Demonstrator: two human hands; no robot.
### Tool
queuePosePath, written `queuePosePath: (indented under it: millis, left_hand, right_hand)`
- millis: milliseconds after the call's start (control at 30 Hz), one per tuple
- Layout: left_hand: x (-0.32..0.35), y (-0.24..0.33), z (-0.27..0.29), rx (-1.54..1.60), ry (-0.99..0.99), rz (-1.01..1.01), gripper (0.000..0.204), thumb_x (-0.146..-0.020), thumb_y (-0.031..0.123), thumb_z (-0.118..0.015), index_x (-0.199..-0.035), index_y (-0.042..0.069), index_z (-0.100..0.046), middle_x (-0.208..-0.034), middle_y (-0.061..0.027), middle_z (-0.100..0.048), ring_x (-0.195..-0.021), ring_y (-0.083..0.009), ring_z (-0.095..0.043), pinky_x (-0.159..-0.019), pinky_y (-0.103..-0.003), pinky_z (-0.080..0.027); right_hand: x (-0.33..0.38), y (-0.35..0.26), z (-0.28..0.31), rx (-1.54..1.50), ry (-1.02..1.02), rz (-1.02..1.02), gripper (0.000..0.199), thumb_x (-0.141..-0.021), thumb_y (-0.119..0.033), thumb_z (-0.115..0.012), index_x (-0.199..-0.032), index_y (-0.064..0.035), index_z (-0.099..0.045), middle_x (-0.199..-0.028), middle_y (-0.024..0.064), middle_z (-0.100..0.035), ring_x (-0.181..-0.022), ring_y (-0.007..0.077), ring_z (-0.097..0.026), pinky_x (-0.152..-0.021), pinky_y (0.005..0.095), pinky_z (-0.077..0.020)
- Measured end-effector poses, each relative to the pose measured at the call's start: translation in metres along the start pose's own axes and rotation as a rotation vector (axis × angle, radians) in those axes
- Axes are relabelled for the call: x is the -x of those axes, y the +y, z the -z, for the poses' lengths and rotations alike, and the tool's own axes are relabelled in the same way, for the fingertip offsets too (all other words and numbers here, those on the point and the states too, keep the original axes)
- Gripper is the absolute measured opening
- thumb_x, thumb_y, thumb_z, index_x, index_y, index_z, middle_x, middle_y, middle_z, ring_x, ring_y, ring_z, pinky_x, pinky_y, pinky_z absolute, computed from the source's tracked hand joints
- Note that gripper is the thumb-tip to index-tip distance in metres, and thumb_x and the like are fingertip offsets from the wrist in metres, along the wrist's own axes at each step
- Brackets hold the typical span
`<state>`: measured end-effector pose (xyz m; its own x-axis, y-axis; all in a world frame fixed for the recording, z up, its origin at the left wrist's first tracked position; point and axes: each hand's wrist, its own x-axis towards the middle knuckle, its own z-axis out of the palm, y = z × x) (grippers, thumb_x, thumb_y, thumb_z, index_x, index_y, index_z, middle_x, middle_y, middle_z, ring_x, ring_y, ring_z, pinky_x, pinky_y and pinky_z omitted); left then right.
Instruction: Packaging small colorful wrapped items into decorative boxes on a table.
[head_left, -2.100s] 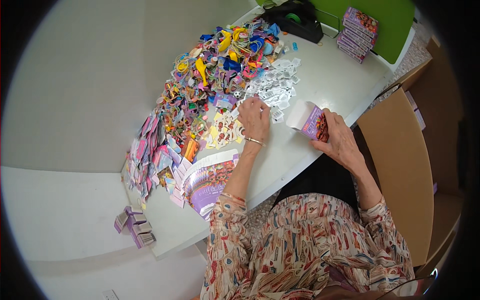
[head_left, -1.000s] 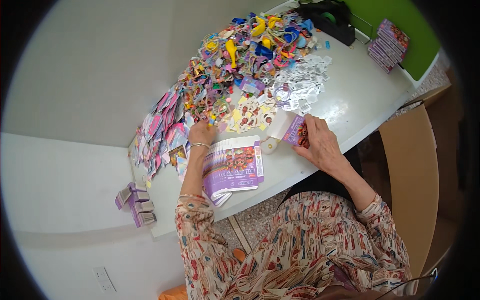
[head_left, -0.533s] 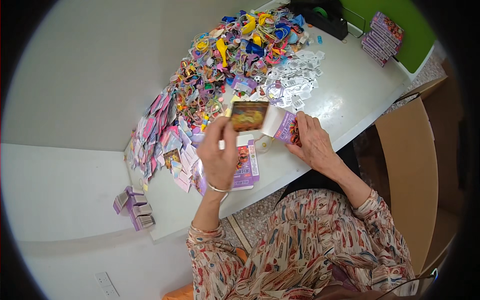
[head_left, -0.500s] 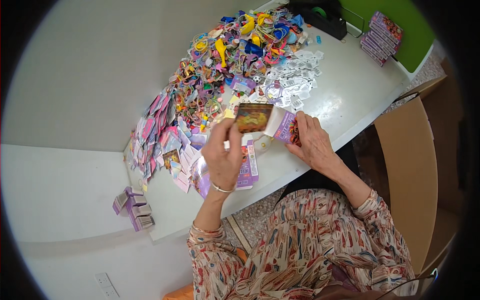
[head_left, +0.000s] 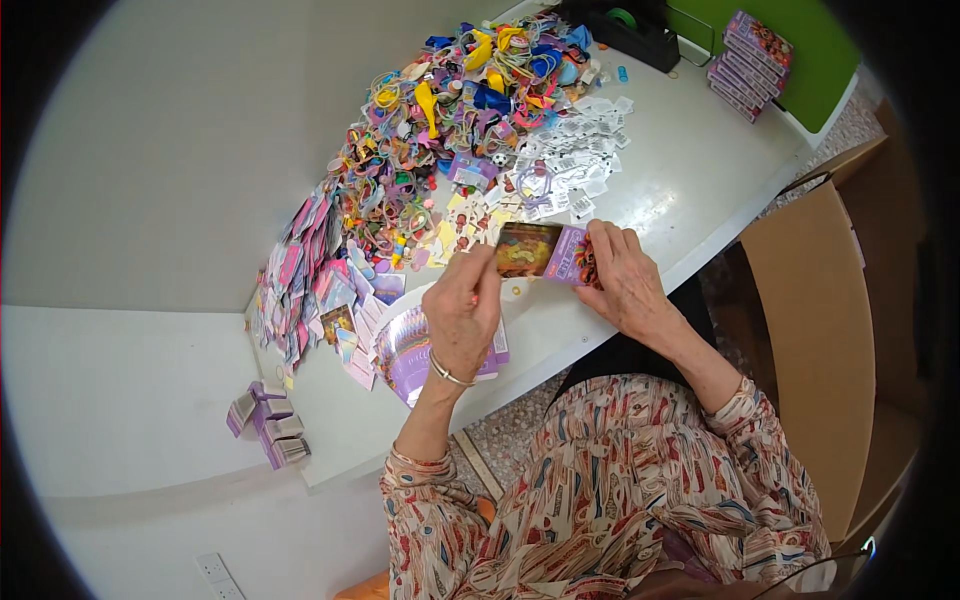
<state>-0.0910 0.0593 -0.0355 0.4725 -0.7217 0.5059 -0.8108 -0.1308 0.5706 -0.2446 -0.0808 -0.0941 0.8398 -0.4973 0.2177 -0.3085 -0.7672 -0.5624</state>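
Observation:
My left hand, with a bracelet at the wrist, pinches a dark card with a shiny gold picture. Its other end meets the open end of a small purple printed box; how deep it sits inside, I cannot tell. Fingers of my right hand are closed round the box's right end. A small red spot shows by the left fingers, too small to name. Beneath the left hand lies a fan of flat purple cartons, partly covered by that hand.
A large heap of small colourful trinkets runs along the wall, beside white printed slips and a pile of pink packets. Filled purple boxes are stacked far right near a black tape dispenser. A cardboard carton stands right.
My left hand has moved right and slightly down, bringing the card to the box's opening. The box's raised white flap no longer shows. My right hand has barely moved.

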Motion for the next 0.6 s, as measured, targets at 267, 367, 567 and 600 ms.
queuePosePath:
  millis: [267,367,567,600]
  left_hand:
    - [0.008,0.011,-0.027,-0.346,-0.250,-0.156,0.020,-0.078,-0.002,-0.060,-0.097,0.002,-0.063,-0.095,-0.0093,-0.058,-0.086,-0.0287,-0.058,-0.071,-0.039,-0.047]
    - [-0.002,0.000,-0.022,0.129,-0.214,0.044,0.016,-0.078,0.001,-0.060,-0.094,0.002,-0.064,-0.094,-0.0090,-0.058,-0.084,-0.0288,-0.057,-0.070,-0.038,-0.046]
    - [0.024,-0.040,-0.022,-0.286,-0.331,-0.107,0.011,-0.078,0.008,-0.066,-0.089,0.005,-0.065,-0.098,-0.0111,-0.062,-0.083,-0.0289,-0.057,-0.074,-0.039,-0.046]
    - [0.029,-0.038,-0.026,-0.396,-0.337,-0.122,0.012,-0.077,0.009,-0.066,-0.089,0.005,-0.064,-0.093,-0.0104,-0.062,-0.082,-0.0286,-0.057,-0.073,-0.039,-0.045]
  right_hand:
    - [0.001,-0.007,-0.003,0.012,-0.008,0.041,0.080,-0.064,-0.012,-0.077,-0.127,0.0058,-0.033,-0.111,0.0212,-0.049,-0.096,0.0371,-0.051,-0.083,0.0413,-0.0469]
    - [0.003,0.001,0.002,-0.019,0.018,0.002,0.077,-0.066,-0.013,-0.076,-0.127,0.0059,-0.033,-0.109,0.0218,-0.050,-0.097,0.0372,-0.051,-0.082,0.0417,-0.0474]
    - [0.000,0.024,0.014,0.060,0.102,-0.140,0.076,-0.070,-0.017,-0.074,-0.129,0.0057,-0.033,-0.108,0.0199,-0.052,-0.099,0.0354,-0.052,-0.081,0.0425,-0.0484]
    - [0.000,0.023,0.013,0.068,0.069,-0.138,0.078,-0.070,-0.018,-0.075,-0.130,0.0070,-0.033,-0.108,0.0204,-0.052,-0.099,0.0356,-0.052,-0.082,0.0412,-0.0484]
